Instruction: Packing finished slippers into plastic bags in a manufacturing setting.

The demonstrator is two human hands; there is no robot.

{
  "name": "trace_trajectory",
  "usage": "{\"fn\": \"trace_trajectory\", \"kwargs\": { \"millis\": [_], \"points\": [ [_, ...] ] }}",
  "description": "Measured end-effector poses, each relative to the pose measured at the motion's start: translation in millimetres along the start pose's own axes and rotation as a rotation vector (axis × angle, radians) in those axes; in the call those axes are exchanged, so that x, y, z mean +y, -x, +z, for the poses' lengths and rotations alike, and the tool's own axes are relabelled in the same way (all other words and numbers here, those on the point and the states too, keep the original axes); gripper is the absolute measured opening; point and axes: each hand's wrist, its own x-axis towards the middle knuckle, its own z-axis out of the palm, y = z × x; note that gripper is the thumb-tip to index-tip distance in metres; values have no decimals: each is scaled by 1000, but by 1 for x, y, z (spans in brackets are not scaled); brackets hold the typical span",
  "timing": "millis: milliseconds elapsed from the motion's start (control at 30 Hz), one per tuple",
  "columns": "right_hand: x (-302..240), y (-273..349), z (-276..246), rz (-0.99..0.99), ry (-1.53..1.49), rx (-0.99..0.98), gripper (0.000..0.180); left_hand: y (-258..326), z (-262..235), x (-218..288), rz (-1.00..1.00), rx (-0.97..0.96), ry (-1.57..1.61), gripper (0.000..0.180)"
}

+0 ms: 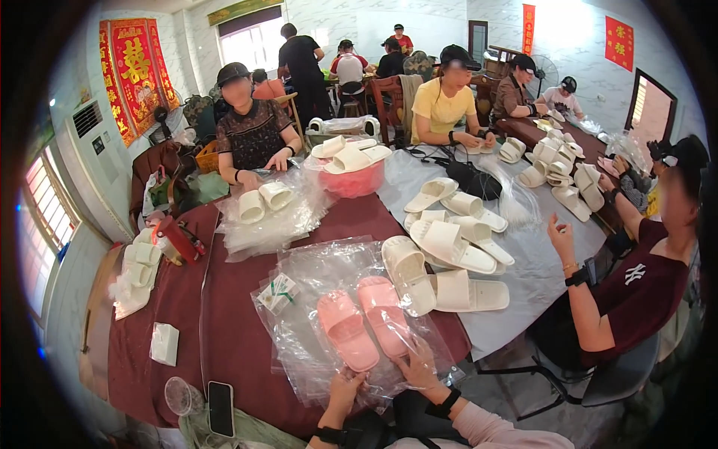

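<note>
In front of me, a pair of pink slippers lies on a stack of clear plastic bags (292, 329). My left hand (345, 388) holds the heel end of the left pink slipper (348, 331). At the heel of the right pink slipper (384, 318) is my right hand (420, 368), its fingers closed on that end. Both toes point away from me. A small white card with a green mark (279, 293) sits on the bags, left of the slippers. Loose clear film lies around both hands.
White slippers (458, 241) are heaped to the right. A co-worker (621, 284) sits close on the right, and others sit across the table. At left are a white box (164, 344), a phone (221, 408), a plastic cup (182, 395) and a red bottle (173, 241).
</note>
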Motion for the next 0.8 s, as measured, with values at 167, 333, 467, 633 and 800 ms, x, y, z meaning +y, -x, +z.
{"fn": "trace_trajectory", "kwargs": {
  "millis": [167, 333, 467, 633, 800],
  "points": [
    [-4, 2, -2, -18, 28, 15, 57, -1, 1, 1, -12, 24, 27, 28],
    [5, 4, 1, -69, -28, 7, 56, 0, 6, 8, -8, 23, -97, 31],
    [-12, 4, -1, 11, 3, 18, 52, 0, 10, 10, 11, 35, -164, 38],
    [-23, 7, 9, 124, 119, -40, 29, -2, 7, 1, 46, 79, -47, 39],
    [-23, 0, 8, -2, -194, -93, 28, 1, 10, 3, 72, 82, -74, 39]
  ]
}}
